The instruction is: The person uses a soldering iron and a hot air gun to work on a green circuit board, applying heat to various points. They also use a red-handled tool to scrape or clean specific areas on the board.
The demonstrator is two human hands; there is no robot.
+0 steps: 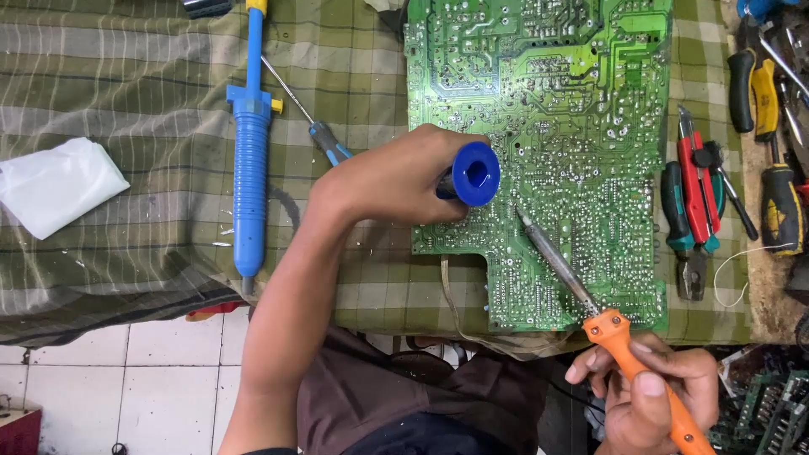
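A large green circuit board [581, 109] lies solder side up on a checked cloth. My left hand [396, 173] is closed around a blue spool [474, 173], held over the board's lower left edge. My right hand [649, 392] grips the orange handle of a soldering iron [590, 295]. The iron's metal tip rests on the board just right of the spool.
A blue desoldering pump [250, 152] and a blue-handled screwdriver [313, 126] lie left of the board. A white cloth [55, 181] sits at far left. Pliers and cutters [695, 202] and more screwdrivers [771, 126] lie to the right. The table edge runs along the bottom, with tiled floor below.
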